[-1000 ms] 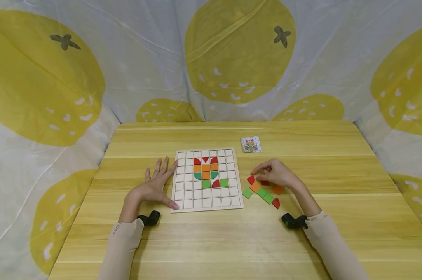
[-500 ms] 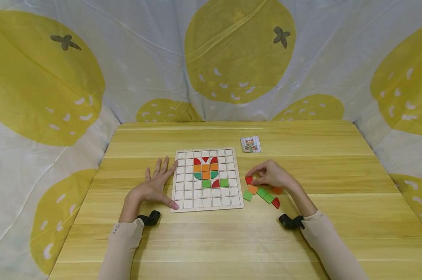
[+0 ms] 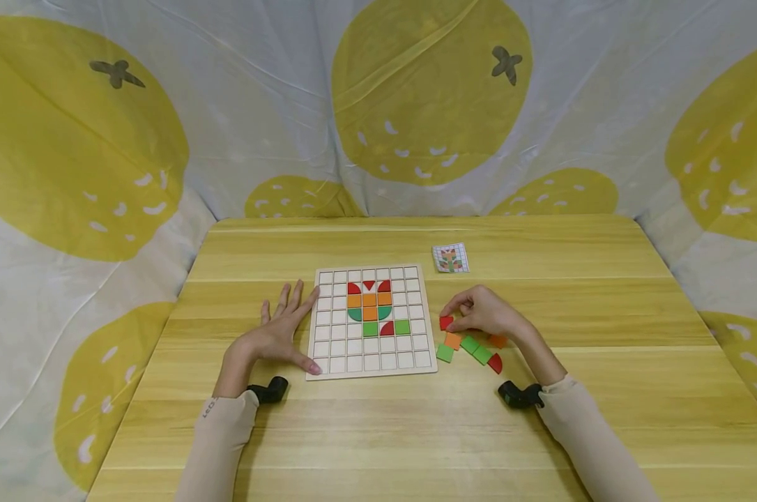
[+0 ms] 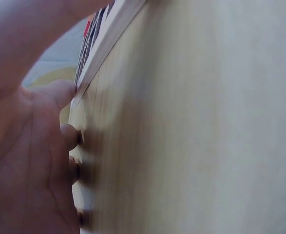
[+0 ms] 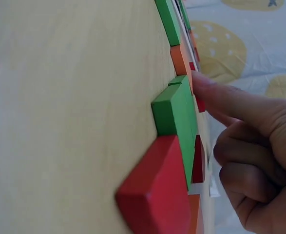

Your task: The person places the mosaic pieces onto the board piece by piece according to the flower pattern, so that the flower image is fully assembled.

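My left hand [image 3: 277, 336] lies spread along the left edge of a wooden grid board [image 3: 341, 359], its thumb on the near corner and a finger at the upper edge. Red, orange, green and teal tiles form a tulip shape in the board's cells. Right of the board, my right hand [image 3: 488, 312] pinches a red tile [image 3: 446, 323] between thumb and index finger, low at the table; its other fingers are curled in the right wrist view. Just below are an orange tile [image 3: 453, 341], a green tile [image 3: 445, 353], two joined green tiles [image 3: 475, 350] and a red quarter-circle tile [image 3: 494, 363].
A small printed card [image 3: 450, 258] with a tulip pattern lies beyond the board. Another orange tile [image 3: 498, 341] sits under the right wrist, and a further red tile [image 5: 199, 161] shows in the right wrist view. A patterned cloth [image 3: 278, 125] hangs behind the table [image 3: 378, 439].
My right hand has slid slightly left with the red tile. The orange tile and single green tile have shifted a little. My left hand has stayed put.
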Demonstrator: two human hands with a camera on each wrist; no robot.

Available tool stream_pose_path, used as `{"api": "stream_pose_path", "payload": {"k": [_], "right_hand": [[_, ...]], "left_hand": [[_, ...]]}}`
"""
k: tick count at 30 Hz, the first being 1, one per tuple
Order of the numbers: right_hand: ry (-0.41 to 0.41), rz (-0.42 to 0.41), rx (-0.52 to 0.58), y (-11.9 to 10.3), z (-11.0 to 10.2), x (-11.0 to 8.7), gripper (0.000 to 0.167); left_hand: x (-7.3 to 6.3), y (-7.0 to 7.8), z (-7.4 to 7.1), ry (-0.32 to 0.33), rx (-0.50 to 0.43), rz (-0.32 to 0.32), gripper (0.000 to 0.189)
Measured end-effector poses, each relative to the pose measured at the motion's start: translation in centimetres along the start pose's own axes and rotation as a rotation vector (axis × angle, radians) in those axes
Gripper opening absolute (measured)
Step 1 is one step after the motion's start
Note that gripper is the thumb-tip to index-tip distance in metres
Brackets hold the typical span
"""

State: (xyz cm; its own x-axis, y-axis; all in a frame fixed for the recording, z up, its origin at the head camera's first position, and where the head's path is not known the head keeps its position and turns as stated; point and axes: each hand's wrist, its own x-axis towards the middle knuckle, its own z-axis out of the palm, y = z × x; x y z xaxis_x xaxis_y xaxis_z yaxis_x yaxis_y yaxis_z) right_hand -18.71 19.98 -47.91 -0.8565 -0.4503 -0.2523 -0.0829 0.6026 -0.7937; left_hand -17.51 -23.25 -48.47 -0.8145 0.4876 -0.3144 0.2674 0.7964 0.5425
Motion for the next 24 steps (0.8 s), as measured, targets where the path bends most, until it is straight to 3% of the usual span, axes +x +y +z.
{"api": "stream_pose_path", "payload": {"k": [9, 16, 24], "right_hand": [[-0.020, -0.036, 0.092, -2.6, 2.3, 0.5, 0.022], [-0.069, -0.102, 0.046, -3.7, 4.9, 1.6, 0.017], [-0.067, -0.098, 0.058, -3.9, 5.3, 1.6, 0.016]], "left_hand": [[-0.2, 0.2, -0.1, 0.005, -0.006, -0.005, 0.152], [-0.2, 0.2, -0.1, 0.003, -0.002, -0.001, 0.152], [-0.1, 0.2, 0.0, 0.000, -0.008, 0.004, 0.152]]}}
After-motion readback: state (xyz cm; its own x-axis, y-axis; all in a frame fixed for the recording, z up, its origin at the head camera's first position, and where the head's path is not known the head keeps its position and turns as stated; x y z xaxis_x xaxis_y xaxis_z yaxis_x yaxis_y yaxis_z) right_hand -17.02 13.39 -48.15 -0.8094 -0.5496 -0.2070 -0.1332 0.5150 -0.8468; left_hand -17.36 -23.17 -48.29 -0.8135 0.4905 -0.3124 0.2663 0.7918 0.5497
